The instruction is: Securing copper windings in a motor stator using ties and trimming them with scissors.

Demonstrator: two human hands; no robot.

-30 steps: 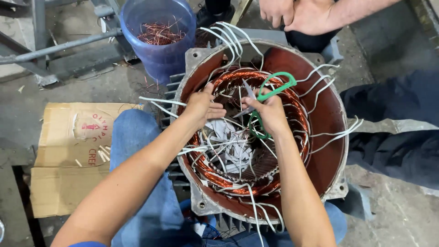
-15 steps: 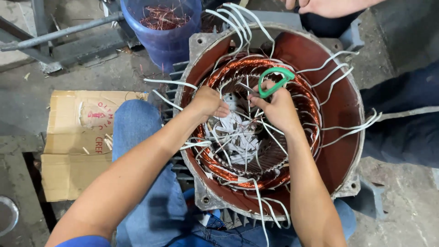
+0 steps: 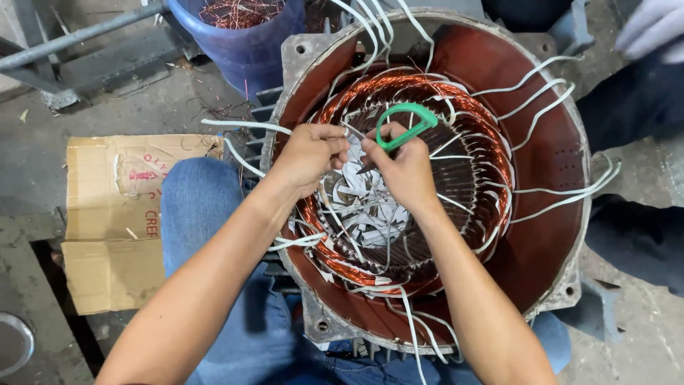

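A large motor stator housing [image 3: 541, 164], rust-red inside, lies face up between my knees. Copper windings [image 3: 491, 153] ring its bore, and white sleeved leads [image 3: 563, 199] fan out over the rim. My right hand [image 3: 402, 167] grips green-handled scissors [image 3: 406, 121] over the bore, the blades pointing left. My left hand [image 3: 310, 153] pinches a thin white sleeved wire right beside the scissor blades. White paper strips [image 3: 363, 214] lie loose in the middle of the bore.
A blue bucket [image 3: 239, 43] of copper wire scraps stands behind the stator at upper left. Flattened cardboard [image 3: 114, 214] lies on the concrete floor at left. Another person's gloved hand [image 3: 652, 28] and dark trousers [image 3: 634, 107] are at the right. A metal bar [image 3: 71, 39] crosses the upper left.
Both my hands have drawn closer together over the bore, the scissors now meeting the wire in my left hand. The view has tilted so the stator sits higher and larger.
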